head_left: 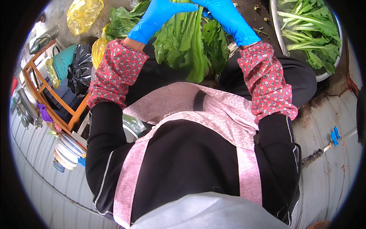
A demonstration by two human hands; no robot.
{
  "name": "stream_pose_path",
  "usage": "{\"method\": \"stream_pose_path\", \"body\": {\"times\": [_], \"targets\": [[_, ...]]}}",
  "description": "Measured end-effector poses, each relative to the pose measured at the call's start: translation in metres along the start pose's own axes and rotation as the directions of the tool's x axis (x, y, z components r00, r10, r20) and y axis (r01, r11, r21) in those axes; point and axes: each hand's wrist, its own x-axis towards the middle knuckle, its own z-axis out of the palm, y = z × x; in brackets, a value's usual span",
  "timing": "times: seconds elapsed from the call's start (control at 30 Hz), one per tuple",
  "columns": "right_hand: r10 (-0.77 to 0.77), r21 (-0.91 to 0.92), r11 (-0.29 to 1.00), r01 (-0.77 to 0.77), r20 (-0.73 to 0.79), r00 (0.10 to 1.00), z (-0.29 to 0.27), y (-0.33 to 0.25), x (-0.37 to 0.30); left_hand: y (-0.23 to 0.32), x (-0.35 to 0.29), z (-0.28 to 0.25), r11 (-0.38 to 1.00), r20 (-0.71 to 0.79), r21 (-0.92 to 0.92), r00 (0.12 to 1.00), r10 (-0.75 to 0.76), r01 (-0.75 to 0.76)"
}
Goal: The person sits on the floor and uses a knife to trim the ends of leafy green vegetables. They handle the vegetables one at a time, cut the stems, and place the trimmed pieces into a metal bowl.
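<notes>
Both my hands are at the top edge, in blue gloves, partly cut off by the frame. A bunch of leafy greens [181,42] hangs between them, long leaves drooping toward my lap. My left hand [162,15] is closed around its upper left side, the thumb lying across the stalks. On the other side my right hand [225,19] grips the bunch, with curled fingertips showing beside the stalks. The upper ends of the stalks are out of view.
More loose greens [122,23] lie left of my left hand. At the far right stands a round metal basin [281,30] with greens in it. Yellow plastic bags [84,15], a black bag [80,68] and an orange wooden frame [49,89] are on the left.
</notes>
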Motion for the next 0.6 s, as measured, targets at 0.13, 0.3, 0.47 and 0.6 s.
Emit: {"method": "stream_pose_path", "body": {"times": [0.13,0.3,0.47,0.6], "targets": [[-0.097,0.117,0.989,0.091,0.048,0.994,-0.006,-0.012,-0.016,-0.006,-0.001,-0.004,1.000,0.077,-0.021,0.997,-0.005,0.007],[-0.168,0.078,0.985,0.156,0.174,0.970,-0.021,-0.012,-0.023,-0.008,-0.004,-0.012,0.983,0.138,-0.111,0.981,-0.134,0.150],[-0.209,-0.442,0.884,0.153,-0.080,0.975,-0.064,-0.021,-0.026,0.009,-0.010,-0.028,0.983,0.242,-0.098,0.962,-0.125,0.153],[-0.269,0.054,0.956,0.290,-0.247,0.931,-0.060,-0.026,-0.010,0.024,-0.016,-0.030,0.924,0.182,-0.188,0.937,-0.299,0.332]]}}
